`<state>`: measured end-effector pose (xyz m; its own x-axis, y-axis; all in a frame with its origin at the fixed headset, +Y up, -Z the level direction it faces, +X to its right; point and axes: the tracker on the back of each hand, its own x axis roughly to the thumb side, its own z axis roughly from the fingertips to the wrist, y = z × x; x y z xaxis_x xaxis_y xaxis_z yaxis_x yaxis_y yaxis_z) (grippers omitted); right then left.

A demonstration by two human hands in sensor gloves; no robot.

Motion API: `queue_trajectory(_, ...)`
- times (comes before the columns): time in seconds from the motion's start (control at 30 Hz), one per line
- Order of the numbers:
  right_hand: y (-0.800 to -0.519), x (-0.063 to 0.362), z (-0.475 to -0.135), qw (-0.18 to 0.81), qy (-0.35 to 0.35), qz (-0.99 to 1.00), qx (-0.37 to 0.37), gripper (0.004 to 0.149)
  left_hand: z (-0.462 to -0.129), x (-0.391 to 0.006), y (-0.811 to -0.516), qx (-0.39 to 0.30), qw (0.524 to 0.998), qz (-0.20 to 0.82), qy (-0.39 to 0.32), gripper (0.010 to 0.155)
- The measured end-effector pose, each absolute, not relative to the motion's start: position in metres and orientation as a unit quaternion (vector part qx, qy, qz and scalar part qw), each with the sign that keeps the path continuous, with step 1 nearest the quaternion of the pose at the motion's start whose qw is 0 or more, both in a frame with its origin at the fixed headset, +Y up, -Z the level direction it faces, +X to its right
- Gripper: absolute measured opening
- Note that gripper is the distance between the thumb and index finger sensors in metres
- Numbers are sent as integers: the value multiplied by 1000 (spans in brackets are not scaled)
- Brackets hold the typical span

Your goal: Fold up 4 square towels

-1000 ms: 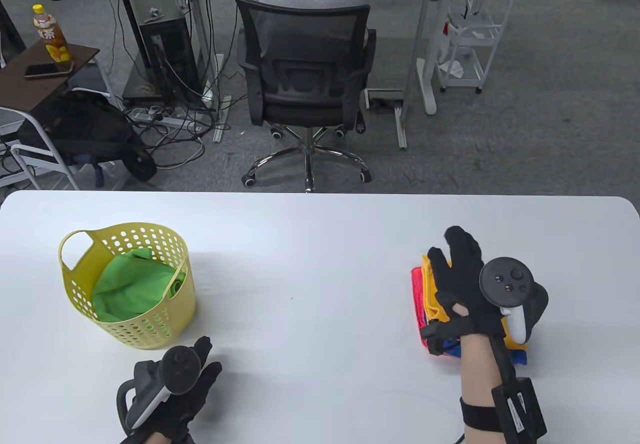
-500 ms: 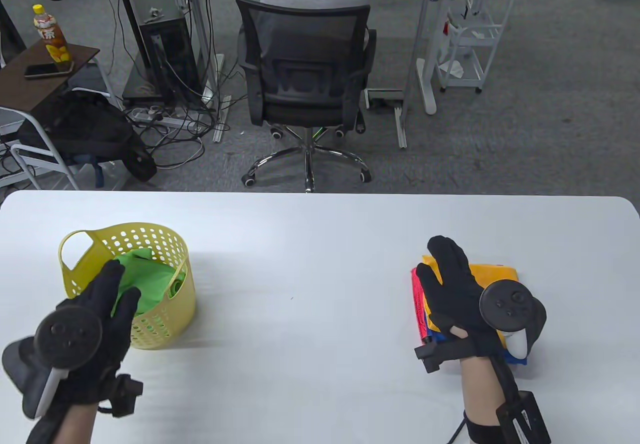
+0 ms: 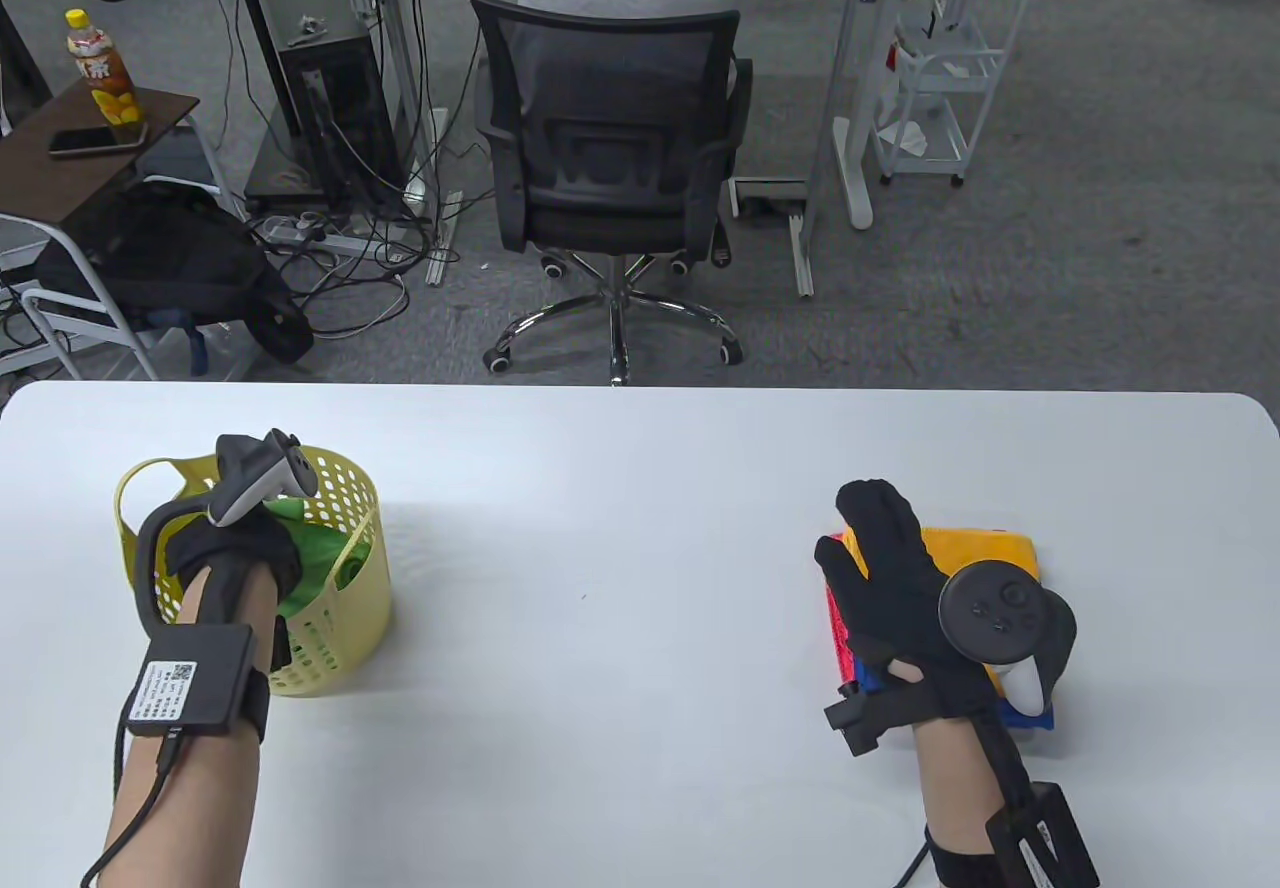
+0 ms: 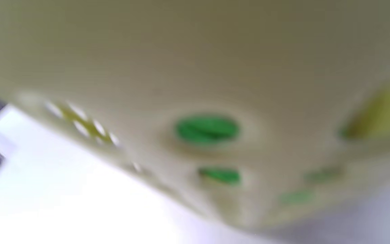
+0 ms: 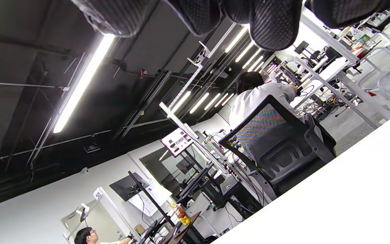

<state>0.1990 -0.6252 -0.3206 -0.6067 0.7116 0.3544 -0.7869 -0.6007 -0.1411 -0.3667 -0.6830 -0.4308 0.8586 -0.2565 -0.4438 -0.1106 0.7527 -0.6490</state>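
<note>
White office table (image 3: 620, 488), three towels folded, one to go.
Left hand (image 3: 235, 548) reaches into the yellow basket (image 3: 345, 618) onto the green towel (image 3: 330, 553), its grasp hidden; right hand (image 3: 890, 578), fingers together, rests flat on the folded stack (image 3: 985, 543); a hasty lift could snag the towel and tip the light basket.
</note>
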Motion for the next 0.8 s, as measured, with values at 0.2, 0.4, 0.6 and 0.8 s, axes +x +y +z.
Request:
queue_trajectory(0.2,-622,185,-315,414,-146,884,159,69,-429,-377,-712,-382,882,-46,272,77)
queue_trajectory(0.4,-624,184,-316,414,-143,885,161,70,-418,-380,-681,-327,920,50,209,75)
queue_trajectory(0.6,-622,186,-316,422,-146,880,162,70,-385,-376,-610,-229,954,141,128,72)
queue_trajectory(0.8,-619,183,-312,421,-150,878,172,71,-339,-359,-534,-88,970,222,38,71)
